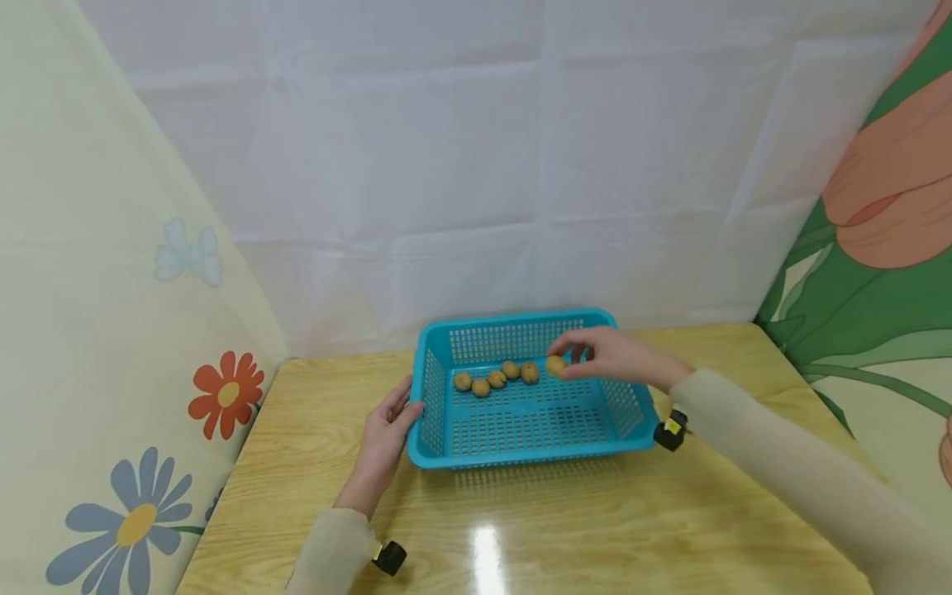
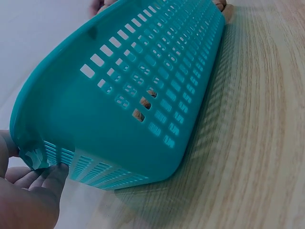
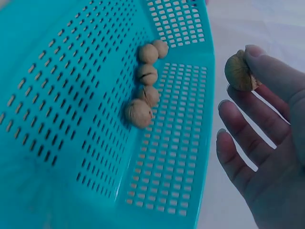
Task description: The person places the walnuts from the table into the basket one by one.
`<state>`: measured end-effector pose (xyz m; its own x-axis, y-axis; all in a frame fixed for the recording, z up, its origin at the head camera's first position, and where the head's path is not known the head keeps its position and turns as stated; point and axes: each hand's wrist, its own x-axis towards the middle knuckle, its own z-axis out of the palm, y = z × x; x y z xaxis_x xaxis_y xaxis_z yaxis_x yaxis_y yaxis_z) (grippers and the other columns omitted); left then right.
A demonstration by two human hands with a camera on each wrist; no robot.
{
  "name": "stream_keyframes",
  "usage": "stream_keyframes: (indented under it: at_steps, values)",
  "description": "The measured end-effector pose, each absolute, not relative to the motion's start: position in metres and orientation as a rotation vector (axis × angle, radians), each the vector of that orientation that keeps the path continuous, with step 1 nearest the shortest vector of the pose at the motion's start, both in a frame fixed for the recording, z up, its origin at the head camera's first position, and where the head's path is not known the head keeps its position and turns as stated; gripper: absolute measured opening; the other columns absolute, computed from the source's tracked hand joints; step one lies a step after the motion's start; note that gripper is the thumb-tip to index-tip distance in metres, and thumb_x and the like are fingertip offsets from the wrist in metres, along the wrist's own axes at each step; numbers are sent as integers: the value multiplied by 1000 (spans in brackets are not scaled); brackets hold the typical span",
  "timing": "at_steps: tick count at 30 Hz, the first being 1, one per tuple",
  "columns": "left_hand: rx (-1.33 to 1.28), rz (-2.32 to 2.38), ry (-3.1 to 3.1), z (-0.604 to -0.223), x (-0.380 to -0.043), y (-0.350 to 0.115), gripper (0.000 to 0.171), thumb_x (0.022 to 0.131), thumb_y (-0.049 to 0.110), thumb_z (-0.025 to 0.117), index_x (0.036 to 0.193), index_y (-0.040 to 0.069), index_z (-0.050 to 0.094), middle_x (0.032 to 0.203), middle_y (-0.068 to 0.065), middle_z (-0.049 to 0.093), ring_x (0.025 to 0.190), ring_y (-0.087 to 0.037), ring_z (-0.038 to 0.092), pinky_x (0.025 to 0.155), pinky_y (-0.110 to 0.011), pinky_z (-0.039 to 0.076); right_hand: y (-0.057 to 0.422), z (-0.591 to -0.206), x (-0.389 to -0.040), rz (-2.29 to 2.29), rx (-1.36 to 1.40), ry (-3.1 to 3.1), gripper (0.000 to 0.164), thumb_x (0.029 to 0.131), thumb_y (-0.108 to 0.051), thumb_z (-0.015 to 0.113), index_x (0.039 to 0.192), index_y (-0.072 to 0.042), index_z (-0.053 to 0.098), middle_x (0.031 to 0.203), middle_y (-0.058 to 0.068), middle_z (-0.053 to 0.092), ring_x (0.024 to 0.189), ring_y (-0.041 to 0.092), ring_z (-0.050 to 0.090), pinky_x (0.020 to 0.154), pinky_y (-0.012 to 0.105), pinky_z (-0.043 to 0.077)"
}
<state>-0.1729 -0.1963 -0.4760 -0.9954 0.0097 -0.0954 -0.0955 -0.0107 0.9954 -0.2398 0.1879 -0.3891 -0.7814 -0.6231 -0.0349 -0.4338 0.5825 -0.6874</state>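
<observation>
A blue plastic basket with slotted walls stands on the table. My left hand grips its left rim, and in the left wrist view the fingers curl beneath that edge. Inside the basket several walnuts lie in an uneven row toward the back; a dark split shows in the shell of one walnut. Over the basket's right part, my right hand pinches a single walnut between thumb and fingertips. The other fingers of that hand are spread and loosely bent.
The wood-patterned table extends around the basket. Behind it hangs a white cloth, with flower-printed sheets at left and right. Something brown shows past the basket's far end, too little visible to identify.
</observation>
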Motion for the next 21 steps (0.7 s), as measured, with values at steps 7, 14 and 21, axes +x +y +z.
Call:
stream_keyframes:
  at_steps: [7, 14, 21]
  values:
    - [-93, 2168, 2171, -474, -173, -197, 59, 108, 10, 56, 163, 5, 34, 161, -19, 43, 147, -33, 44, 100, -24, 53, 137, -401, -259, -921, -971, 2485, 45, 100, -32, 73, 141, -14, 66, 136, 3, 67, 107, 19, 64, 87, 39, 56]
    - [-99, 2177, 2162, -474, -172, -197, 58, 108, 11, 56, 163, 7, 35, 161, -18, 44, 146, -30, 45, 102, -24, 52, 92, -424, -272, -888, -1010, 2394, 40, 99, -25, 74, 136, -10, 68, 131, 3, 68, 108, 20, 67, 87, 33, 57]
    - [-44, 2154, 2204, -477, -172, -198, 59, 108, 11, 57, 162, 6, 35, 159, -20, 46, 143, -35, 47, 97, -24, 55, 61, -446, -277, -729, -1070, 2368, 38, 97, -25, 77, 132, -11, 71, 123, -1, 71, 113, 19, 67, 92, 33, 56]
